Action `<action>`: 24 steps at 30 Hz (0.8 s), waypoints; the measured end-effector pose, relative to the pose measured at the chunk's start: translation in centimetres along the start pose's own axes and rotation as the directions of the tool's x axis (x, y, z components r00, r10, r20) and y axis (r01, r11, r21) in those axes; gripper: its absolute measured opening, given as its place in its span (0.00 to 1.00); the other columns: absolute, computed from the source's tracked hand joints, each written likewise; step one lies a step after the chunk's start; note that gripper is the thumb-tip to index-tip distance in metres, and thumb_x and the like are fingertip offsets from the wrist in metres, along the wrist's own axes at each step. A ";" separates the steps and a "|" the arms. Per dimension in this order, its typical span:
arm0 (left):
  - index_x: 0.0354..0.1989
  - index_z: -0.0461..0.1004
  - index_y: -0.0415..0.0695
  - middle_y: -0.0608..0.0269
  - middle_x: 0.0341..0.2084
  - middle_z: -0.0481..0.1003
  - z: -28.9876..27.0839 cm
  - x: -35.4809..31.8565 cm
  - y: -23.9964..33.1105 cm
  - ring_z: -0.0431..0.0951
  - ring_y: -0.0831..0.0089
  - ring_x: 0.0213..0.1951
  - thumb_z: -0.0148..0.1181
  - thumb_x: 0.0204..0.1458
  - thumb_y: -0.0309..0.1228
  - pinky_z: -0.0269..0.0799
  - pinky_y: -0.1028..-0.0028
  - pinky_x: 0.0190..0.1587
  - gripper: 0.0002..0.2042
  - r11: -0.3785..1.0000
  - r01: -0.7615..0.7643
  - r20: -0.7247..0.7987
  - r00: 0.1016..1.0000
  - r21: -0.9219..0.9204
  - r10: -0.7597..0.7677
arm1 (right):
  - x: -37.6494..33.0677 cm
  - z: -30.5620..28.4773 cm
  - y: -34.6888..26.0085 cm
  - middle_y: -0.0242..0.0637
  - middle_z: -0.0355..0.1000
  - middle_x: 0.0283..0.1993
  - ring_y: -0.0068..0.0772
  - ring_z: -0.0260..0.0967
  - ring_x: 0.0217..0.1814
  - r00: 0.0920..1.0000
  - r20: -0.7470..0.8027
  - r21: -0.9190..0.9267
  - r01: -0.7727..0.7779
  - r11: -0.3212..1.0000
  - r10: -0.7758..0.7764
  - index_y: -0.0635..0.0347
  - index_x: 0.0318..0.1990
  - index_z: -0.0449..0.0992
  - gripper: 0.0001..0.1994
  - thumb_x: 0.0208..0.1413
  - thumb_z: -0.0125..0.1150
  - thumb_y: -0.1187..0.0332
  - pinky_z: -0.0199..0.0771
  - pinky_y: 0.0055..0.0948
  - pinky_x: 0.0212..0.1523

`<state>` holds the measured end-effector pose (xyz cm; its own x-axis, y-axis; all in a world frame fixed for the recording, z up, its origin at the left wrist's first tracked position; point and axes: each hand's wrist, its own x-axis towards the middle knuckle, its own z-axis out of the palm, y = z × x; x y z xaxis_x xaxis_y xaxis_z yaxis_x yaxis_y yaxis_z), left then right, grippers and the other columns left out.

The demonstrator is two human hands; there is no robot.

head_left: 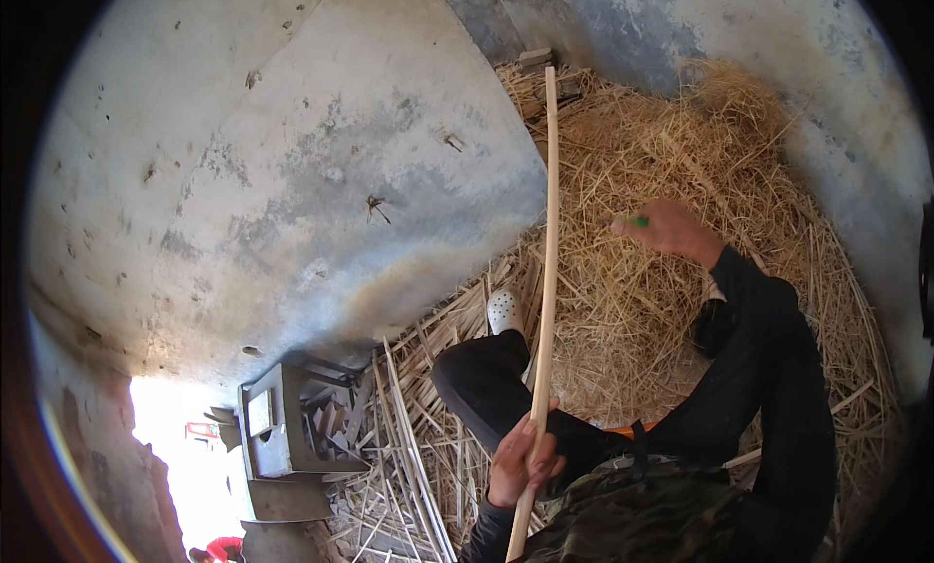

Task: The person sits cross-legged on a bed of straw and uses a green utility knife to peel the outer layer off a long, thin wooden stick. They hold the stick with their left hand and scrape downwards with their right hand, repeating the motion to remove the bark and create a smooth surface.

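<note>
A long, pale, slightly bowed wooden strip runs from my lap up towards the far wall. Near its lower end my left hand is closed around it, fingers wrapped over the wood. Out to the right, above the straw, my right hand is closed and apart from the strip. Between its fingers shows a bit of a small green object; most of it is hidden, so its kind is unclear.
Loose straw and shavings heap up ahead, against stained walls. Split strips cover the floor at left, beside a grey box-like cabinet. My bent leg and a white clog lie beside the wooden strip. Someone in red shows at lower left.
</note>
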<state>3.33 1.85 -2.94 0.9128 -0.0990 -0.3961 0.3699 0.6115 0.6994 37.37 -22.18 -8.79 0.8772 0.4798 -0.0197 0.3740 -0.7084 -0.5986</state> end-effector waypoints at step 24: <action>0.37 0.59 0.47 0.75 0.06 0.52 0.7 0.0 -0.5 0.52 0.81 0.05 0.31 0.67 0.43 0.57 0.80 0.21 0.14 0.990 0.134 0.083 0.987 0.039 -0.137 | -2.2 5.3 -5.6 0.22 0.49 0.07 0.18 0.47 0.07 0.956 -0.099 0.022 0.278 0.960 -0.275 0.48 0.08 0.61 0.40 0.44 0.35 0.19 0.45 0.30 0.07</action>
<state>3.23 1.03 -2.83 0.8646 -0.2470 -0.4376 0.4957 0.5616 0.6625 31.70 -16.49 -9.65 0.7662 0.6020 0.2249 0.5964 -0.5357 -0.5977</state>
